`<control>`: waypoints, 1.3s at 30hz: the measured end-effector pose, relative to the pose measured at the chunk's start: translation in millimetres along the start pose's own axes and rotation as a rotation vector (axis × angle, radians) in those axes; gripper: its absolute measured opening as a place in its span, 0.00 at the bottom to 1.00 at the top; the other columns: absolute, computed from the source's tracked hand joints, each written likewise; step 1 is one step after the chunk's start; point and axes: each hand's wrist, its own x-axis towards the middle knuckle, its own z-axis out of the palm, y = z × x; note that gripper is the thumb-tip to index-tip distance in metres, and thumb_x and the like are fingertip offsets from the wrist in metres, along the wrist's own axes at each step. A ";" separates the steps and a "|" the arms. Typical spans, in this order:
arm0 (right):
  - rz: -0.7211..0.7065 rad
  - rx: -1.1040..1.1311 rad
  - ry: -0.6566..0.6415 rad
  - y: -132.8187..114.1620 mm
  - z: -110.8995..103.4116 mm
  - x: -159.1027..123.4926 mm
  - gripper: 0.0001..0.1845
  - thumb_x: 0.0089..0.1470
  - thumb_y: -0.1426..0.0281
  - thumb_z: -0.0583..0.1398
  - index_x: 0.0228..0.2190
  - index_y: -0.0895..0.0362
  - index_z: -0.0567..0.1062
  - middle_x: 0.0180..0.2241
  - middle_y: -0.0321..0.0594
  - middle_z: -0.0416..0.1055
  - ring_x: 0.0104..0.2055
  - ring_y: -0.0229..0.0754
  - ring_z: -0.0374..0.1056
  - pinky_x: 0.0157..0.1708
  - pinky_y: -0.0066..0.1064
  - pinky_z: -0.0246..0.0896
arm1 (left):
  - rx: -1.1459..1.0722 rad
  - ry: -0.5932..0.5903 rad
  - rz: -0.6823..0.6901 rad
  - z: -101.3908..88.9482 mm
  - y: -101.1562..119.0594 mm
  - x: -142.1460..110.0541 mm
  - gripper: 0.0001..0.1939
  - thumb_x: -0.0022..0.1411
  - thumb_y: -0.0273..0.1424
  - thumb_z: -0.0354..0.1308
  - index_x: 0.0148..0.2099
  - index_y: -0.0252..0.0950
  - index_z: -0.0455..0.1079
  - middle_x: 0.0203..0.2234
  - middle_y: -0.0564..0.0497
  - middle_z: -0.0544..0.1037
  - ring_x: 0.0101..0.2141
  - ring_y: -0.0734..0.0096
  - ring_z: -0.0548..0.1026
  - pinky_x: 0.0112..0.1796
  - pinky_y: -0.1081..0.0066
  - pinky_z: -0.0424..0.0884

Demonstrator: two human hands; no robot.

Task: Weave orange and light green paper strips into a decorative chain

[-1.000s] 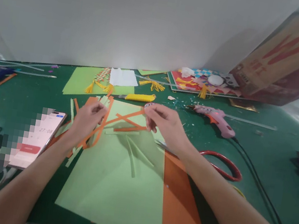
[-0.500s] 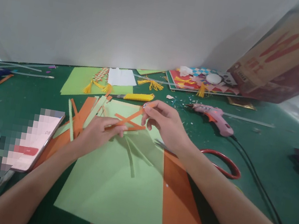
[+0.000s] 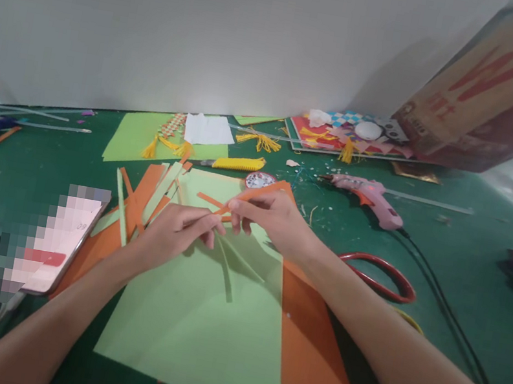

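My left hand [image 3: 184,227] is closed, pinching an orange paper strip [image 3: 256,193] between thumb and fingers. On the same strip, close beside it, my right hand [image 3: 272,217] is also closed, thumb and index finger gripping it. Another orange strip [image 3: 209,198] shows behind the fingers; where it ends is hidden. Below both hands lies a light green paper sheet [image 3: 197,339], bearing narrow green strips [image 3: 225,278]. An orange sheet [image 3: 314,346] sticks out from under it. Scissors with red handles [image 3: 385,272] lie partly beneath my right forearm.
A pink glue gun [image 3: 368,197] with a black cord rests at right. Behind the sheet are a yellow cutter knife [image 3: 239,163] and a small round container [image 3: 260,180]. At left lie paper strips [image 3: 130,197] and a phone [image 3: 62,238]. A paper bag [image 3: 489,93] stands at back right.
My right hand has slid down and left along the orange strip to beside my left hand. The strip's free end now points up to the right, and the round container shows more fully.
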 end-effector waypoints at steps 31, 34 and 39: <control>-0.018 0.474 0.247 -21.1 -20.3 5.7 0.25 0.48 0.51 0.61 0.18 0.55 0.59 0.18 0.30 0.54 0.21 0.33 0.59 0.17 0.25 0.52 | -0.325 0.109 -0.107 -6.7 -7.5 5.0 0.22 0.62 0.42 0.50 0.20 0.36 0.63 0.18 0.53 0.68 0.24 0.73 0.69 0.35 0.69 0.69; -0.035 0.360 0.218 -21.3 -19.1 4.8 0.27 0.49 0.47 0.57 0.18 0.54 0.57 0.16 0.29 0.50 0.18 0.33 0.53 0.17 0.27 0.49 | -0.472 0.116 -0.143 -5.9 -8.4 5.3 0.15 0.59 0.40 0.55 0.29 0.35 0.73 0.23 0.51 0.71 0.23 0.76 0.66 0.30 0.71 0.69; -0.080 0.356 0.143 -15.0 -18.2 4.6 0.26 0.47 0.48 0.60 0.17 0.55 0.60 0.15 0.29 0.51 0.18 0.32 0.52 0.20 0.28 0.49 | -0.585 0.137 -0.169 -4.3 -5.6 5.3 0.15 0.57 0.35 0.59 0.45 0.36 0.76 0.25 0.52 0.71 0.26 0.76 0.68 0.26 0.74 0.69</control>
